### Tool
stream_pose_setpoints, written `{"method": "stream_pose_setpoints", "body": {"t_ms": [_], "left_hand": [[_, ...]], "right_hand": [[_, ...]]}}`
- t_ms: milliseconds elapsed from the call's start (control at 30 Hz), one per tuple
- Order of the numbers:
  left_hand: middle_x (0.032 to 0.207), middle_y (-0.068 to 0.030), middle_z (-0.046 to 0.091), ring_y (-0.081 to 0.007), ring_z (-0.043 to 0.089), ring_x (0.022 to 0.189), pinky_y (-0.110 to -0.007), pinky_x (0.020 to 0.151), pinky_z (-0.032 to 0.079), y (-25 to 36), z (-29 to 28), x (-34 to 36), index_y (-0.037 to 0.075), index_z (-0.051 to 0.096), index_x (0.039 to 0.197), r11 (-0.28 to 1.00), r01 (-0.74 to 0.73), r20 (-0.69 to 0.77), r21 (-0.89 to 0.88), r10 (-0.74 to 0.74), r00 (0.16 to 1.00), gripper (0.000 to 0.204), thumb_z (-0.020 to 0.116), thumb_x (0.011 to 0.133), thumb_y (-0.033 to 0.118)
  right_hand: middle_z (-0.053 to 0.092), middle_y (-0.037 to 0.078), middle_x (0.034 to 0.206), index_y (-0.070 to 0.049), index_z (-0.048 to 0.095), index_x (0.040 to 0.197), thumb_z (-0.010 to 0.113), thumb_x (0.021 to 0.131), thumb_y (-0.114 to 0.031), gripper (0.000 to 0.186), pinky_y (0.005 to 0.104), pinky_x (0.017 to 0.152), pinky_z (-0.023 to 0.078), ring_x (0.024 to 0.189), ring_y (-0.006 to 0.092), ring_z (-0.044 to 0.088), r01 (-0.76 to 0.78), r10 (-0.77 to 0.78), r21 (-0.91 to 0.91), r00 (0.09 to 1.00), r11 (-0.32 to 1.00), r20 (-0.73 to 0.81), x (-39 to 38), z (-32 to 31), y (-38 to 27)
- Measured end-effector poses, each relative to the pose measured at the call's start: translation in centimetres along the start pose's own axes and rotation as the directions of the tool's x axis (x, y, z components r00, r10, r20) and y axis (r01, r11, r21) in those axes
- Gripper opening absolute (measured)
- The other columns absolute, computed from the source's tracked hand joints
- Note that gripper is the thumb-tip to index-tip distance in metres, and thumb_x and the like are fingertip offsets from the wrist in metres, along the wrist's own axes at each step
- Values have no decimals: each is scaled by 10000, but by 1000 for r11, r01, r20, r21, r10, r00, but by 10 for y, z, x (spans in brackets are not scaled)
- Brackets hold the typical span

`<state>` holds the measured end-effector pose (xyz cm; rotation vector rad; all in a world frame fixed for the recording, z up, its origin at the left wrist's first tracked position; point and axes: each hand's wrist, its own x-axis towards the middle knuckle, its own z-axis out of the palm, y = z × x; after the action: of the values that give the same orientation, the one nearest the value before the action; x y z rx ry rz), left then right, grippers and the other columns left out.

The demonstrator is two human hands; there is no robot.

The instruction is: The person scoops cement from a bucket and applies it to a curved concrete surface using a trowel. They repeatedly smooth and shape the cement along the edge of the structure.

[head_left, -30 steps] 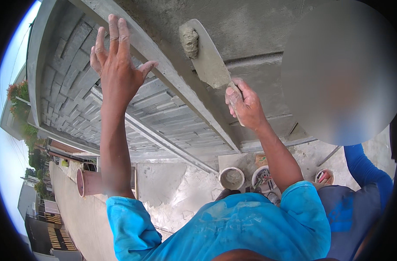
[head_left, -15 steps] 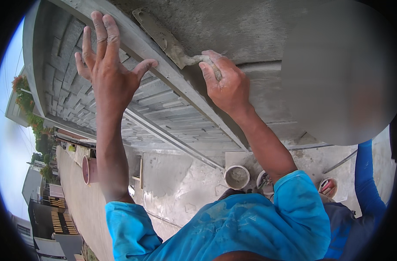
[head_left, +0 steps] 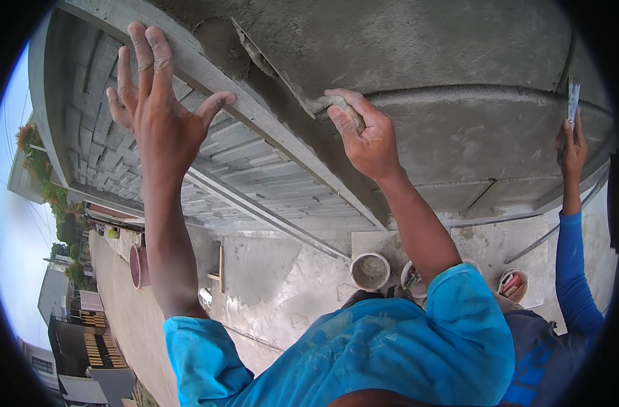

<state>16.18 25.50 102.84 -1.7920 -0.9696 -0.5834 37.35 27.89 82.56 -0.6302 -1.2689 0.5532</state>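
My left hand is raised with fingers spread over the long grey straight edge. It holds nothing; its thumb lies at the edge's side. My right hand is closed round the mortar-coated handle of a trowel. The trowel's blade points up and left, tilted so that its thin side shows, with wet mortar clinging to it. It meets the grey plastered wall beside the straight edge. A darker band of wet mortar runs between the edge and the paler plaster.
A grey stone-clad panel lies left of the edge. Below stand a mortar bucket, a second bucket and a tool container. At right, a co-worker's hand holds a flat tool. A reddish pot stands left.
My right hand has shifted slightly right and down, and the trowel blade has turned more edge-on. My left hand has moved a little left. The co-worker's raised hand now shows at right.
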Motion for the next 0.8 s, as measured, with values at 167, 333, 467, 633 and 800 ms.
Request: {"method": "stream_pose_setpoints", "body": {"t_ms": [167,333,467,633,800], "left_hand": [[1719,-62,239,-324,208,1578,-631,1221,146,-1,2,-3,178,231,1658,999,-23,-14,28,23,1000,1284,842,638,664],[1732,-39,196,-364,223,1569,-653,1207,106,-5,5,-2,228,228,1663,1000,-15,-11,-17,15,1000,1286,827,619,680],[1736,-5,181,-352,210,1572,-673,1208,104,-16,4,-6,245,227,1663,1000,-13,-3,-12,12,1000,1290,838,606,665],[1739,21,163,-336,178,1581,-676,1214,88,1,1,-2,251,213,1665,997,59,15,-59,-58,998,1318,858,574,614],[1743,-16,151,-308,163,1591,-632,1234,105,0,-3,-4,226,188,1669,996,90,59,4,-90,994,1363,842,558,669]], "right_hand": [[767,135,1082,-57,732,1166,708,979,-273,287,350,794,581,967,291,750,22,-23,-47,1000,999,-9,14,19,17],[768,145,1071,-52,734,1165,712,976,-279,297,349,793,585,954,289,752,139,-139,-60,990,988,15,6,17,-1],[686,52,882,-25,719,1212,694,1011,-250,303,312,710,515,739,110,590,52,-65,103,991,993,121,0,6,-24],[767,135,980,-41,719,1195,707,983,-299,334,357,708,562,835,233,741,-40,44,67,997,997,-56,55,19,-46],[741,102,994,-28,705,1226,724,978,-262,341,373,702,569,844,269,740,120,-163,-303,979,945,-120,66,54,-69]]}}
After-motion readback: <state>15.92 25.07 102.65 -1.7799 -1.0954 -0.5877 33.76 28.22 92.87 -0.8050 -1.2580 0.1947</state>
